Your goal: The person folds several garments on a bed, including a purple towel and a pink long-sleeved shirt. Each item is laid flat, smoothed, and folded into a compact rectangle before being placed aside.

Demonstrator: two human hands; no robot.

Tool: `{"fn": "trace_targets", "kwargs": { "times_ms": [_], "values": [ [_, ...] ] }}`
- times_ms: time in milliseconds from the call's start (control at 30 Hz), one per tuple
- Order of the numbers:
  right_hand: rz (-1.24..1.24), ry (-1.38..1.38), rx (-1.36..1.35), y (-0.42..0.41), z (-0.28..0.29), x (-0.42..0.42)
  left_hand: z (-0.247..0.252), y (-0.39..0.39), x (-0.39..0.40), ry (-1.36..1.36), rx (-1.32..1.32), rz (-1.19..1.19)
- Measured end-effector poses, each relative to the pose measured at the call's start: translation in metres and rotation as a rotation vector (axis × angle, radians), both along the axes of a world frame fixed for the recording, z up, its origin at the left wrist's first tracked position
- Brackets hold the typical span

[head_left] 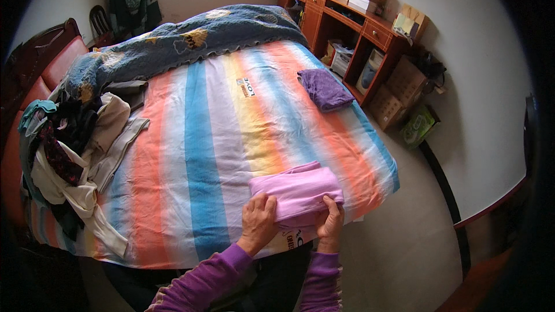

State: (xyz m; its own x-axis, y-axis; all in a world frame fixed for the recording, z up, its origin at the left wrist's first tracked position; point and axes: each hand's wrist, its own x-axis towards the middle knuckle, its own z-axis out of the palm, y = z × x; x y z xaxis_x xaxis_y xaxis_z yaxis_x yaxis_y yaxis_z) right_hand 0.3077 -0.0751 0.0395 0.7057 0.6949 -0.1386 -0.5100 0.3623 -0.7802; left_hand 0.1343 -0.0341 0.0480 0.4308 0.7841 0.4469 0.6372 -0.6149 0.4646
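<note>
A folded pink garment (299, 188) lies near the front edge of the bed, on a striped bedsheet (173, 173). My left hand (259, 221) grips its near left corner, with the thumb and fingers bent at the cloth. At the near right corner, my right hand (330, 221) pinches the fabric, its thumb on top and the fingers mostly hidden beneath. Farther up the bed, towards its right edge, rests a folded purple garment (326, 89), apart from both hands.
A loose heap of clothes (73, 147) lies on the bed's left side by the headboard (39, 60). A dark quilt (173, 47) is bunched across the far end. To the right stand a wooden desk (338, 15) with boxes on it and cardboard boxes (396, 89) on the floor.
</note>
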Motion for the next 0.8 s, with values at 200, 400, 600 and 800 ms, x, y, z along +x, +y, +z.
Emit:
{"fn": "trace_targets", "kwargs": {
  "times_ms": [200, 400, 600, 800],
  "values": [
    [0.062, -0.020, -0.154, -0.001, -0.014, 0.007, -0.019, -0.020, -0.012, 0.014, 0.072, 0.033],
    [0.027, -0.056, -0.253, -0.018, -0.025, 0.013, -0.025, -0.017, -0.010, -0.008, 0.113, 0.017],
    [0.101, 0.068, -0.236, -0.014, -0.012, 0.016, -0.016, -0.016, -0.012, -0.023, 0.093, 0.020],
    [0.049, -0.293, -0.179, -0.007, 0.017, 0.008, -0.021, -0.014, -0.010, -0.047, 0.092, 0.038]
  ]
}}
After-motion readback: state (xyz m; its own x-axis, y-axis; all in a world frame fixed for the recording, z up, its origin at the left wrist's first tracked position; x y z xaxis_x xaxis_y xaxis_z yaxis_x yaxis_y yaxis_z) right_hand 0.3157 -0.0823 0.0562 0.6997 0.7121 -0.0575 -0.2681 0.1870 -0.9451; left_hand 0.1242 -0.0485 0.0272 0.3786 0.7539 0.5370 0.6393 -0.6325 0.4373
